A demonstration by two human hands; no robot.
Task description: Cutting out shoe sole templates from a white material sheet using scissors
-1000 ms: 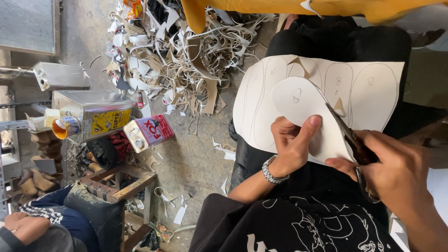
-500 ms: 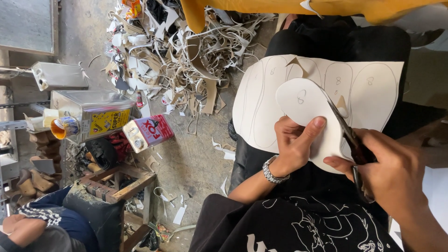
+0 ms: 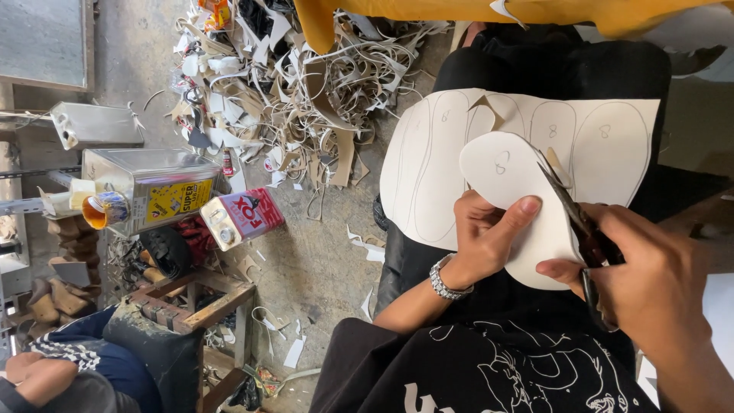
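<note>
A pale cardboard sheet (image 3: 428, 176) with several sole outlines drawn on it lies across my lap. My left hand (image 3: 483, 239), with a metal bracelet at the wrist, pinches a partly cut sole shape (image 3: 501, 172) with the thumb on top. My right hand (image 3: 650, 279) grips dark scissors (image 3: 569, 203), whose blades sit at the sole shape's edge, next to the remaining outlines.
A heap of cardboard and leather offcuts (image 3: 290, 84) covers the floor. Two metal tins (image 3: 153, 195) (image 3: 243, 216) stand by a wooden stool (image 3: 199, 306). Another person's hand (image 3: 34, 376) and patterned sleeve show at the bottom left. Yellow cloth (image 3: 474, 11) hangs along the top.
The scissors have advanced a little along the sole's outline. My left hand has turned the cut piece slightly, with the thumb shifted further over it.
</note>
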